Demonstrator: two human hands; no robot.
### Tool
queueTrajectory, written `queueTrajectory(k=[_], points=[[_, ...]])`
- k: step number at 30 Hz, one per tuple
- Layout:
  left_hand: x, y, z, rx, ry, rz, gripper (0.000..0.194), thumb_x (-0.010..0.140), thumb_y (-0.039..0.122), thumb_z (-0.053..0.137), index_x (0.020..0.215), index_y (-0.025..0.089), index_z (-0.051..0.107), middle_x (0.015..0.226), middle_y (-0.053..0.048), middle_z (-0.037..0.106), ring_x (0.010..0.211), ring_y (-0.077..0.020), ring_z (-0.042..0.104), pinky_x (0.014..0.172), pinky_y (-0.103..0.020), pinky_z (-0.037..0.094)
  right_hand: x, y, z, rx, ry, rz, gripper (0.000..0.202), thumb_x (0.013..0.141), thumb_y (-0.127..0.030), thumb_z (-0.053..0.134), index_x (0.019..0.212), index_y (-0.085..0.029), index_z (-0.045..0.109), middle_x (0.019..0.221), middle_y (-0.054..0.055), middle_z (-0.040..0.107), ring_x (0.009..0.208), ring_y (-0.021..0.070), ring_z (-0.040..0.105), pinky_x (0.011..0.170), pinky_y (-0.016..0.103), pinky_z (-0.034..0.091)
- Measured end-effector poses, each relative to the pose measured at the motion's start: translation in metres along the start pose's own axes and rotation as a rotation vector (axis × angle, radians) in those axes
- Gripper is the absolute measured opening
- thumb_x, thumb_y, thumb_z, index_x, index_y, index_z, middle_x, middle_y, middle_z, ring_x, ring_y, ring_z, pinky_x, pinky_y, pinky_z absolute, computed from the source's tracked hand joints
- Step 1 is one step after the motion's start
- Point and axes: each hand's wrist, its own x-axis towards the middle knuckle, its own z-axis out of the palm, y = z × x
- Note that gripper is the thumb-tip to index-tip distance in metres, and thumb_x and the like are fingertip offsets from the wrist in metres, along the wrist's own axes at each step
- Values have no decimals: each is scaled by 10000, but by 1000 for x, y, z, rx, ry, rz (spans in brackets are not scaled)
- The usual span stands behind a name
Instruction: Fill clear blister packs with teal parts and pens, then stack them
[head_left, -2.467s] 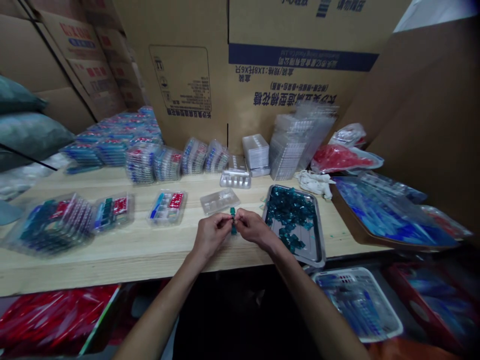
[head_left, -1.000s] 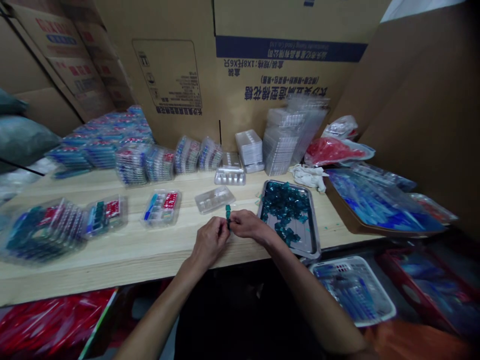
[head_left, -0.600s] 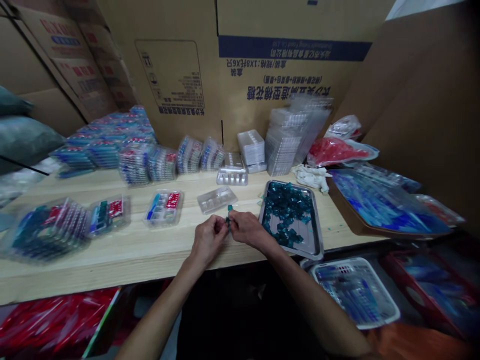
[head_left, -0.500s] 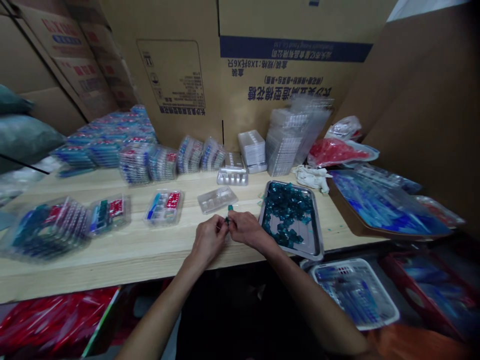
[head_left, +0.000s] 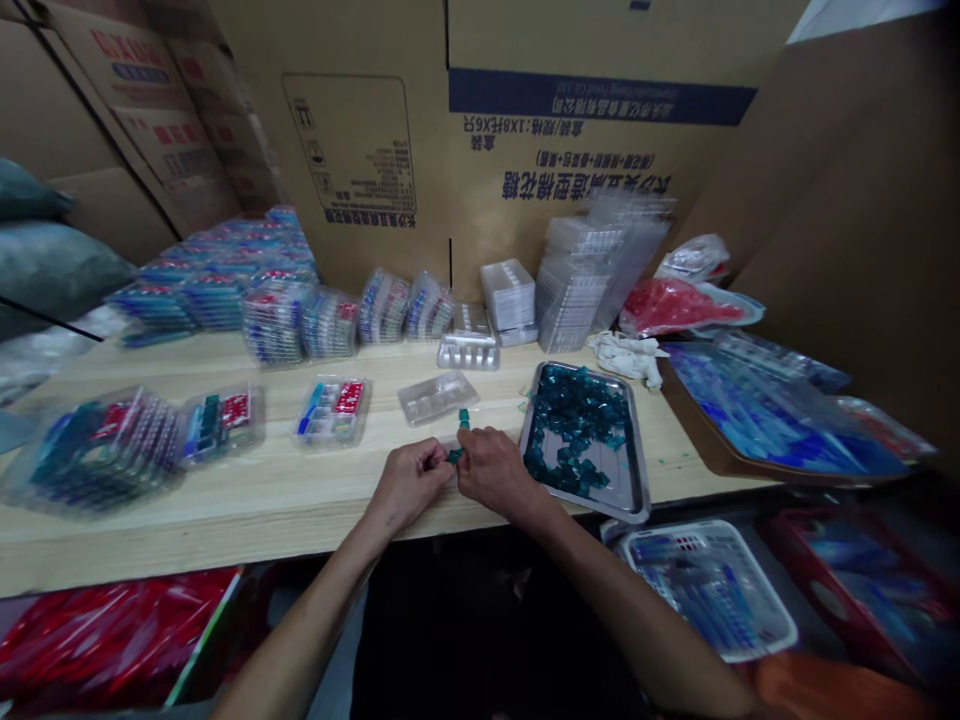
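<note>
My left hand point(head_left: 409, 485) and my right hand point(head_left: 496, 472) meet above the front of the wooden table, fingers pinched together. Between their fingertips shows a small dark green piece point(head_left: 454, 455), and both hands grip it. Just past the right hand's knuckles a second small green piece point(head_left: 464, 418) sticks out, partly hidden by that hand. Right of my hands, a metal tray point(head_left: 639, 468) carries many loose, shiny green pieces point(head_left: 574, 425) of the same colour. Beyond the hands lies a clear plastic blister tray point(head_left: 437, 398) with moulded hollows.
A filled clear tray point(head_left: 332, 411) and more stacked filled packs point(head_left: 101, 450) stand to the left. Empty clear trays point(head_left: 574, 280) are piled at the back against a large carton point(head_left: 360, 150). An open box of blue packets point(head_left: 780, 410) sits right, above a white basket point(head_left: 784, 620).
My hands have drawn slightly apart at the fingertips, showing more of the green piece between them. The right hand has turned a little. The whole view has shifted slightly.
</note>
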Motion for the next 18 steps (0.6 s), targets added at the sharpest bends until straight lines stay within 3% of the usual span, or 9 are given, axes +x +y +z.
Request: queueTrajectory(k=[3, 5, 9, 12, 16, 18], points=[[-5, 2, -5, -127, -52, -36, 154, 704, 275, 575, 621, 181, 485, 532, 68, 437, 493, -83, 416, 503, -207, 330, 0, 6, -4, 60, -8, 4, 174, 845, -175, 493, 969, -167, 615, 922, 91, 701, 874, 215, 625, 729, 287, 370], [-6, 3, -10, -253, -82, -74, 185, 746, 329, 603, 685, 170, 532, 583, 41, 525, 530, -96, 489, 532, -213, 392, 2, 12, -9, 115, -48, -15, 150, 853, -162, 485, 917, -178, 620, 860, 62, 706, 797, 186, 624, 676, 269, 343], [-7, 9, -15, -408, 18, -88, 345, 797, 433, 635, 1008, 164, 587, 941, -68, 694, 731, -150, 641, 651, -267, 505, 4, 17, -19, 180, -81, -26, 122, 860, -156, 495, 869, -179, 614, 800, 40, 699, 720, 162, 612, 627, 259, 300], [-3, 9, -7, -226, 88, 14, 414, 773, 373, 670, 1132, 174, 612, 995, -69, 700, 731, -144, 643, 671, -264, 501, 2, 12, -16, 176, -38, -18, 121, 876, -180, 490, 901, -178, 608, 807, 50, 702, 727, 173, 623, 626, 267, 291], [2, 1, 7, 101, 147, 142, 208, 805, 244, 580, 946, 177, 718, 770, -21, 709, 644, -133, 609, 673, -259, 469, -1, 3, -8, 170, -21, -51, 159, 885, -175, 478, 975, -174, 608, 852, 65, 711, 766, 188, 641, 649, 272, 308], [4, -4, 9, 108, 140, 152, 194, 805, 215, 570, 890, 184, 741, 737, -14, 712, 655, -137, 618, 704, -264, 473, -2, 4, -8, 172, -33, -75, 173, 877, -158, 480, 985, -179, 614, 871, 65, 714, 782, 187, 642, 657, 268, 314]])
